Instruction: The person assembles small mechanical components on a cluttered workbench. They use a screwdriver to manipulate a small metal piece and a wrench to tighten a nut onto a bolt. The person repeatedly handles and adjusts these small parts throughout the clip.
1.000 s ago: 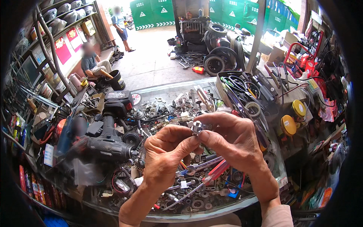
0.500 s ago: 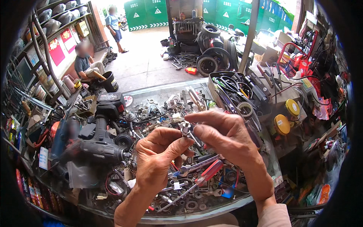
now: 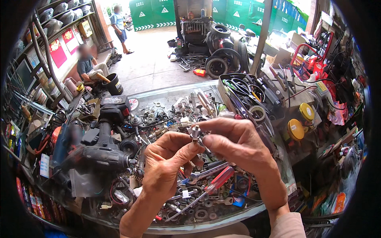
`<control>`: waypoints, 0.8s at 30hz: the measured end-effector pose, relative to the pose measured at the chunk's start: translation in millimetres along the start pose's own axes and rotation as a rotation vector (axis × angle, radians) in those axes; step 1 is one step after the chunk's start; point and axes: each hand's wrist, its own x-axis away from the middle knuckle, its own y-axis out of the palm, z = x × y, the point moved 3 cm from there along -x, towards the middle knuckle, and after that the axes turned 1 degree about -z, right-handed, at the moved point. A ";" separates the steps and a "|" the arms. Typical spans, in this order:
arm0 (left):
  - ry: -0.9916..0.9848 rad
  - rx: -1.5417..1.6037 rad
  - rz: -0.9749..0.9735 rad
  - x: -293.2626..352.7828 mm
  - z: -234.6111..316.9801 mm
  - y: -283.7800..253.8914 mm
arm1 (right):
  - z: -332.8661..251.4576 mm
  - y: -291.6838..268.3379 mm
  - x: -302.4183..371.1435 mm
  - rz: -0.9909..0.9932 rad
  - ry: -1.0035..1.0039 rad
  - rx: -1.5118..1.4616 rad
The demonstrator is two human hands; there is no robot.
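Over the middle of the bench, my left hand (image 3: 170, 154) pinches a small metal bolt-like fitting (image 3: 195, 132) between thumb and forefinger. The fitting stands nearly upright, with a narrow tip above a wider, nut-like collar; its lower end is hidden by my fingers. My right hand (image 3: 238, 139) is close on its right side, fingers stretched toward it and the thumb apart from the forefinger. Whether those fingertips touch the fitting is hard to make out. Below my hands lie a screwdriver (image 3: 220, 178) with a red and clear handle and a metal wrench (image 3: 206, 173).
Loose nuts, washers and small parts cover the glass-topped bench (image 3: 166, 92). A black cordless impact wrench (image 3: 105, 154) lies left, and a tool box (image 3: 228, 104) with cables stands back right. Yellow-lidded jars (image 3: 296, 130) sit right. Two people are beyond, one seated beside a black bucket (image 3: 114, 86).
The fitting now stands straighter, its tip showing more clearly above the collar. My right fingers have shifted slightly beside it; my left hand keeps its pinch.
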 end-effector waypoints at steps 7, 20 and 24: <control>0.070 0.053 0.051 -9.1 6.7 -12.8 | -21.5 1.5 21.5 -0.202 -0.026 0.027; 0.002 0.046 -0.076 -4.0 -5.0 -0.2 | -16.2 -17.6 4.6 0.224 -0.160 0.083; -0.038 0.022 -0.074 -2.2 -7.8 3.3 | -13.1 -16.0 3.1 0.230 -0.250 0.098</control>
